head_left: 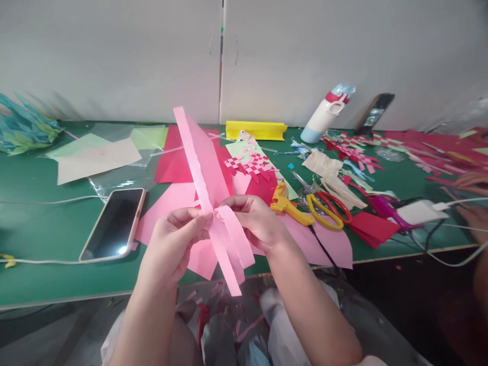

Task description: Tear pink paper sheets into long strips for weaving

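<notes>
A folded sheet of pink paper (pixel 208 168) is held up between my two hands over the front of the table. My left hand (pixel 179 236) pinches its folded edge near the middle. My right hand (pixel 253 218) is closed on the same paper from the right side, some fingers hidden behind it. A pink paper strip (pixel 237 234) curls away from the sheet by my right fingertips and hangs down. Below and behind lie pink sheets (pixel 163 208) and red sheets (pixel 171 157), with several checkered woven paper fish (pixel 253 165) on them.
A phone (pixel 114 223) lies at left. Right of my hands are a yellow glue gun (pixel 290 204), scissors (pixel 324 208), a purple device (pixel 391 211) and cables. A bottle (pixel 324 114) and yellow folded paper (pixel 255 130) stand near the wall. Another person's hand (pixel 473 183) shows at the right edge.
</notes>
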The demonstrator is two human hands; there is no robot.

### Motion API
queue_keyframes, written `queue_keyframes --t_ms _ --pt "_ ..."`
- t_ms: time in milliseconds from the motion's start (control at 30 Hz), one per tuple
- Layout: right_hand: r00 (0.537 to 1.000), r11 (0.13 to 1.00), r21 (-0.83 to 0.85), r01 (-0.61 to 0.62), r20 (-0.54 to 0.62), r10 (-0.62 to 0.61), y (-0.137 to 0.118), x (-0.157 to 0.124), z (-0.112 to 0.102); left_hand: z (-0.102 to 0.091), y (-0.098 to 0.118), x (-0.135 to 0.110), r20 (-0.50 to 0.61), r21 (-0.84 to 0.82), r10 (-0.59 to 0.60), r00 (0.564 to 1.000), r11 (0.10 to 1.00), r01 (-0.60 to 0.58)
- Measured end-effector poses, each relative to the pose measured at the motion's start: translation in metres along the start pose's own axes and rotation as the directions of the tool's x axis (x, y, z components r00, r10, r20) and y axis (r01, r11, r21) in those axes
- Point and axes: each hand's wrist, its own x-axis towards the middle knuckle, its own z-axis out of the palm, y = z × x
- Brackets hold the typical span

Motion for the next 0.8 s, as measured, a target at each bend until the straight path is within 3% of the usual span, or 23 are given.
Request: queue_keyframes --t_ms 433,800 --pt "1.0 0.998 -0.068 -0.003 -0.019 0.002 -0.0027 -0.0019 0.0009 0.0014 0.0014 -0.0011 -0.016 -0.002 0.02 1.0 1.0 -0.02" --pt "1.0 1.0 -0.006 0.001 0.031 -0.001 -0.001 -0.0009 -0.0014 0.0005 0.0008 -0.0006 0.001 -0.021 0.025 1.0 0.999 -0.025"
